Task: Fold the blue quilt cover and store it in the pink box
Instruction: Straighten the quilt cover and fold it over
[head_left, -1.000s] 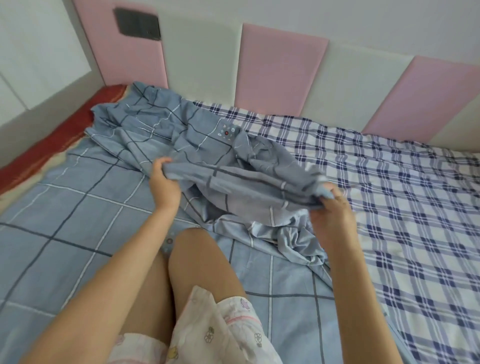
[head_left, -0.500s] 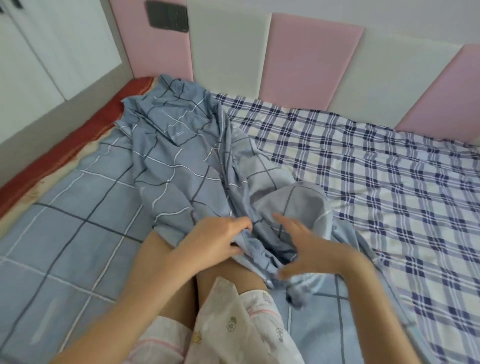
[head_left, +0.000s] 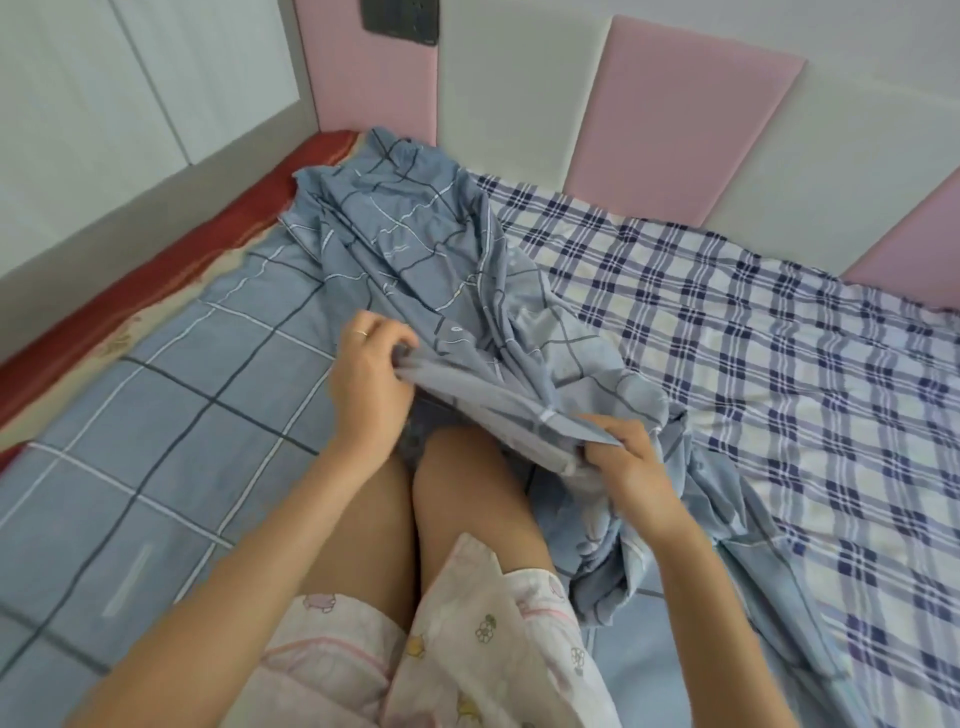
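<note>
The blue quilt cover (head_left: 415, 244), grey-blue with dark and white check lines, lies crumpled on the bed from the far left corner down to my knees. My left hand (head_left: 366, 376) pinches a bunched edge of it above my left knee. My right hand (head_left: 628, 462) grips the same edge lower to the right, with the cloth stretched between both hands. More of the cover hangs in folds beside my right thigh. No pink box is in view.
I kneel on a bed. A blue checked sheet (head_left: 156, 415) covers its left part and a white and navy plaid sheet (head_left: 779, 364) its right. A red mattress edge (head_left: 156, 270) runs along the left wall. Pink and white padded panels (head_left: 675, 104) line the back.
My hands have moved apart along the cover's edge: the left up and left, the right down and right, now closed on the cloth. The camera has moved closer and tilted down.
</note>
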